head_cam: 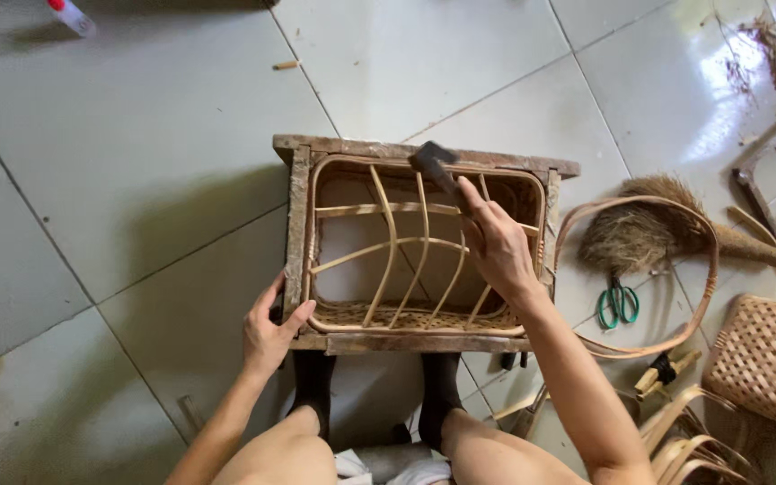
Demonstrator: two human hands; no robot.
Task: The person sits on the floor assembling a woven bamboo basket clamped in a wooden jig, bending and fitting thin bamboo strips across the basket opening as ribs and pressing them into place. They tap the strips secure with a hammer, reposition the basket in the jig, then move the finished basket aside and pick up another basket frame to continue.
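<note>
The right hand point(498, 244) grips a dark hammer point(435, 167) over a half-woven rattan basket point(415, 242) set inside a rough wooden frame point(296, 229) on the glossy tile floor point(136, 162). The left hand point(268, 330) clasps the frame's near corner. Green scissors point(618, 304) lie beside a fibrous brush point(639, 233).

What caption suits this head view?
Right hand holds a hammer over a rattan basket in a wooden frame.
</note>
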